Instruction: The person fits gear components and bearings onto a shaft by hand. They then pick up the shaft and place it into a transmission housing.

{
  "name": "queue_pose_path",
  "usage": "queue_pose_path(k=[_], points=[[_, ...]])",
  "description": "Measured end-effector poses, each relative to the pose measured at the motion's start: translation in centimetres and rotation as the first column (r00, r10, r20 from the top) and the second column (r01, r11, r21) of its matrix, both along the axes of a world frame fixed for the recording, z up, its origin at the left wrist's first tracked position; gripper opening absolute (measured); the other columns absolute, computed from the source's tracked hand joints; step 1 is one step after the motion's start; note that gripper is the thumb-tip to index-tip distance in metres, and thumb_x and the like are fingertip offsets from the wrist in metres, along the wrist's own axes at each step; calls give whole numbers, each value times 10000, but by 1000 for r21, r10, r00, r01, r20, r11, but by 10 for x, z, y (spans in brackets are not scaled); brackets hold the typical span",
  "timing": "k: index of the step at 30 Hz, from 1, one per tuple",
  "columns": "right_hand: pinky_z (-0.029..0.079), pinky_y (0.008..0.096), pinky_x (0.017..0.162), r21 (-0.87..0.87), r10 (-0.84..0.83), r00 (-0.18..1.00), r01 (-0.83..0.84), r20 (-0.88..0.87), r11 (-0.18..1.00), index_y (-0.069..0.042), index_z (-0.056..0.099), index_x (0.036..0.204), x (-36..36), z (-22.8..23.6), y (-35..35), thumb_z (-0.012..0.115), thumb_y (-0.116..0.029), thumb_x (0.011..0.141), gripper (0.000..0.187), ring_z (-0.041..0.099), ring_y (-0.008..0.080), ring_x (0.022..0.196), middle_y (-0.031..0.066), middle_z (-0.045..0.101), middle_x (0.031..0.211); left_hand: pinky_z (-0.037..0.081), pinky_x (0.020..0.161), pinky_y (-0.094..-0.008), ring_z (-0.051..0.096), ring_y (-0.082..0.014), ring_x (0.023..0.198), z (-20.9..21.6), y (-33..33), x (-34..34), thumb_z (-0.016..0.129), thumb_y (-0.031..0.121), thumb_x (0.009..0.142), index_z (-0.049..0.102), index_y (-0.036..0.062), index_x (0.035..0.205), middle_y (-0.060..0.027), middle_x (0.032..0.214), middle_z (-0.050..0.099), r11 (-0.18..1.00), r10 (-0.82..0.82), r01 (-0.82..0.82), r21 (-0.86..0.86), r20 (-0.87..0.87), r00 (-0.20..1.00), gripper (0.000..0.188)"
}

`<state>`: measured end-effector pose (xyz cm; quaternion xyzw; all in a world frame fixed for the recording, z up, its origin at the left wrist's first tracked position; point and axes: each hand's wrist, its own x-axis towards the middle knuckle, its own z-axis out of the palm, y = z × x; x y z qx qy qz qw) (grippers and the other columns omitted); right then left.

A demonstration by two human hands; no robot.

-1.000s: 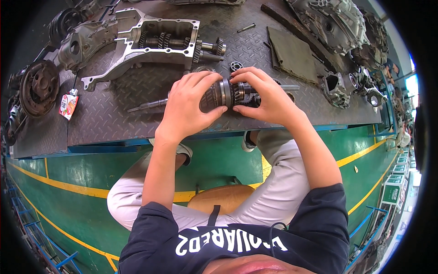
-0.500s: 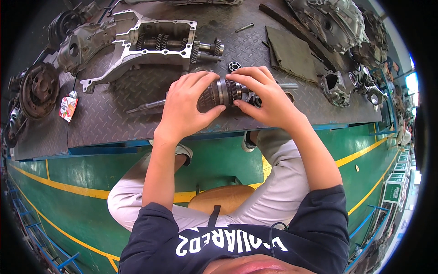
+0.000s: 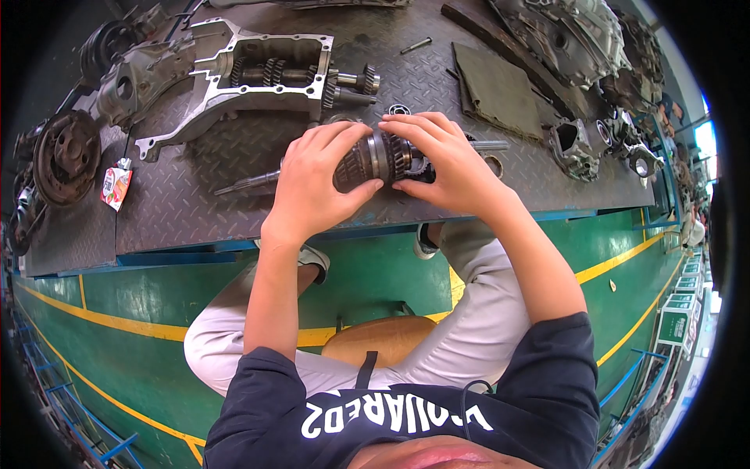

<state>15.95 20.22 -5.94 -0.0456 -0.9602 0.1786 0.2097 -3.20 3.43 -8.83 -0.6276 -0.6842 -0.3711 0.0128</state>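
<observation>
A gear shaft (image 3: 377, 159) lies lengthwise along the near side of the metal bench top, its gears and rings in the middle. My left hand (image 3: 314, 176) is wrapped round the left part of the gears, thumb on the near side and fingers over the far side. Around the gears just right of the middle ring, my right hand (image 3: 441, 162) grips in the same way. The thin left end of the shaft sticks out past my left hand, and a splined end shows beyond my right hand. My palms hide part of the gears.
An open gearbox housing (image 3: 266, 70) with gears inside lies beyond my left hand. A ball bearing (image 3: 398, 110) sits just past my right fingers, with a bolt (image 3: 416, 45) farther back. Folded dark cloth (image 3: 500, 94), metal castings (image 3: 574, 148) and a small carton (image 3: 116, 186) lie around.
My right hand has shifted slightly left along the gears, toward my left hand. The left hand stays wrapped round the shaft, almost still.
</observation>
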Motion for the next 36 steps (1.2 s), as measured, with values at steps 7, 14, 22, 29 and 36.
queue_pose_path(k=[7,14,22,29,36], points=[[446,467,1135,-15,-13,999,13,32,1000,-99,598,1464,-2,-9,8,892,-178,710,813,593,339,1305,138,663,1388,448,1129,-470,609,-358,1312,0,0,0,895,297,764,678,110,1361,-136,1398,665,1000,-4,4,4,-9,1000,662],[465,460,1101,-22,-14,999,15,32,1000,-96,634,1396,-3,-5,11,902,-191,688,763,617,338,1241,126,695,1296,480,1115,-470,625,-354,1290,4,0,1,903,296,755,692,120,1342,-129,1379,677,1000,4,-4,-7,-5,1000,648],[470,451,1096,-3,-26,998,26,50,1000,-105,644,1371,-2,-2,12,887,-169,665,749,623,328,1235,107,701,1287,508,1091,-462,642,-352,1262,4,0,2,910,295,748,701,118,1327,-132,1356,688,1000,8,-8,2,-6,1000,640],[473,445,1094,-6,-27,998,27,57,1000,-105,646,1363,-2,-3,13,890,-165,667,740,627,318,1233,95,704,1290,514,1084,-460,647,-350,1253,3,0,2,910,300,752,701,131,1332,-129,1343,691,1000,14,-14,3,-10,1000,639],[481,458,1093,-23,-8,999,9,31,1000,-91,609,1456,4,-7,17,916,-187,705,818,620,350,1228,140,695,1292,516,1082,-459,649,-348,1248,3,0,1,905,299,758,698,136,1339,-126,1338,691,1000,17,-17,3,-17,1000,638]])
